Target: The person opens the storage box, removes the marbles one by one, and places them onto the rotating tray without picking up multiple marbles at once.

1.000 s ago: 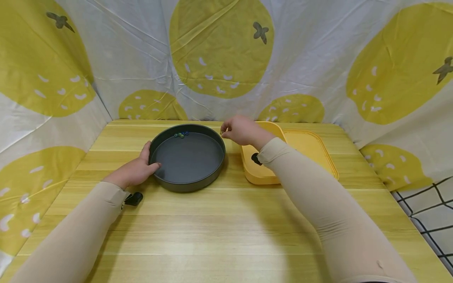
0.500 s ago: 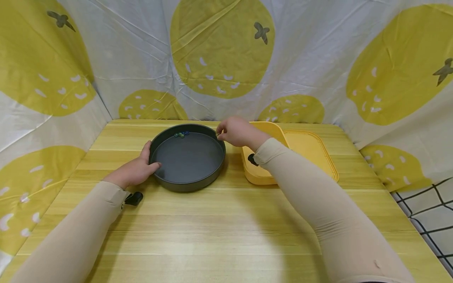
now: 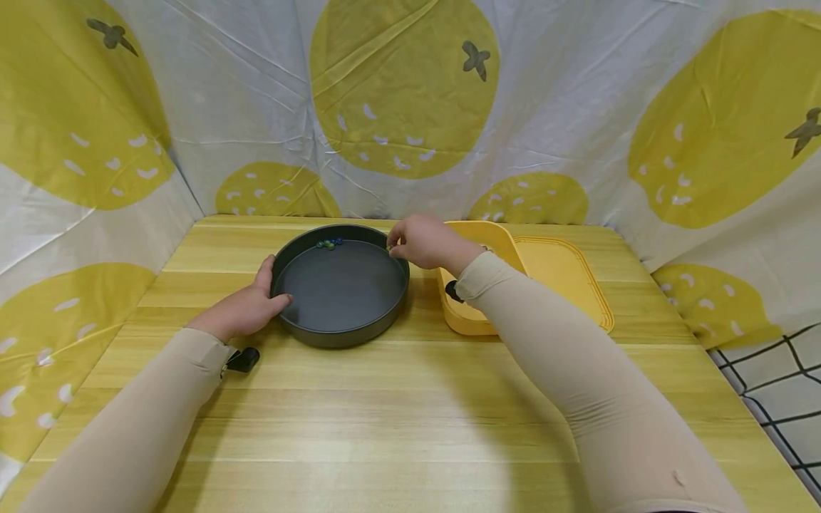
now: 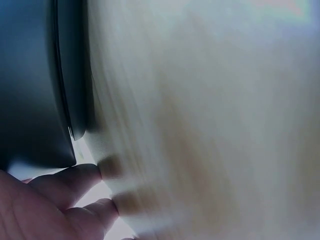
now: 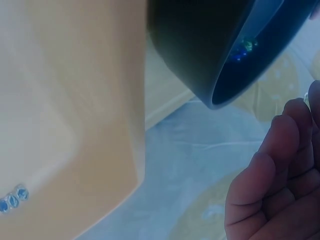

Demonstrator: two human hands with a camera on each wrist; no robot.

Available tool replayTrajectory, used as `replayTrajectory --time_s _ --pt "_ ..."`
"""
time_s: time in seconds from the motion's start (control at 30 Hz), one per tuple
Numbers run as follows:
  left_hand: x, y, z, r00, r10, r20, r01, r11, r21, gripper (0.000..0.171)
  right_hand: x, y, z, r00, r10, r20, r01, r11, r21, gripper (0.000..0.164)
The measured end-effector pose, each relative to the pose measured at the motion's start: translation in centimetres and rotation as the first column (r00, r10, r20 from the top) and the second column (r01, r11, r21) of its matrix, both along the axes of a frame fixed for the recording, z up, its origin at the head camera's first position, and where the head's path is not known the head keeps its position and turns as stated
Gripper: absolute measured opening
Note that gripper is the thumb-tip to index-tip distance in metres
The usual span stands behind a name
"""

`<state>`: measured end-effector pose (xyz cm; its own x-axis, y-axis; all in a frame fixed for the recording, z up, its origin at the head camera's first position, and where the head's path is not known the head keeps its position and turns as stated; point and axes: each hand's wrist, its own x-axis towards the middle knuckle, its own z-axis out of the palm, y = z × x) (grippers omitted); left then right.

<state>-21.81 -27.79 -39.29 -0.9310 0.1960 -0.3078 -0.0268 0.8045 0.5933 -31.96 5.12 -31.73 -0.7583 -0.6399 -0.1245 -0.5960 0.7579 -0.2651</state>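
A round dark grey pan (image 3: 340, 296) sits on the table with several blue and green marbles (image 3: 329, 244) against its far inner wall. My left hand (image 3: 244, 311) grips its left side, thumb over the rim and fingers outside. Over the pan's right rim, my right hand (image 3: 428, 244) pinches a small marble (image 5: 306, 97), mostly hidden by the fingers. Beside the pan on the right stands a yellow box (image 3: 471, 326), partly covered by the right forearm. Glass marbles (image 5: 13, 199) show inside the box in the right wrist view.
A yellow lid (image 3: 564, 274) lies flat to the right of the box. Behind the table (image 3: 359, 427) hangs a white curtain (image 3: 250, 100) with yellow fruit prints. A black wire grid (image 3: 776, 385) stands at the right edge.
My right hand has moved left from beside the box to over the pan's right rim, still pinching the marble. The left hand and the pan stay in place.
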Motion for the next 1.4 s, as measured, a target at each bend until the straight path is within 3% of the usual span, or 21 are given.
replayTrajectory --time_s 0.37,1.1,1.4 --pt "-0.2 -0.1 -0.1 1.0 -0.002 0.005 0.002 1.0 0.001 0.098 0.3 -0.1 -0.1 0.997 -0.03 0.073 0.03 1.0 -0.003 0.028" --pt "-0.1 -0.2 -0.2 1.0 0.0 0.017 0.0 1.0 0.012 0.099 0.3 0.4 -0.6 0.997 -0.023 0.078 0.026 0.999 -0.028 0.034" --pt "-0.2 -0.2 -0.3 1.0 0.001 0.005 -0.002 1.0 0.014 0.098 -0.7 2.3 -0.9 0.991 -0.111 0.069 0.116 0.991 -0.073 0.035"
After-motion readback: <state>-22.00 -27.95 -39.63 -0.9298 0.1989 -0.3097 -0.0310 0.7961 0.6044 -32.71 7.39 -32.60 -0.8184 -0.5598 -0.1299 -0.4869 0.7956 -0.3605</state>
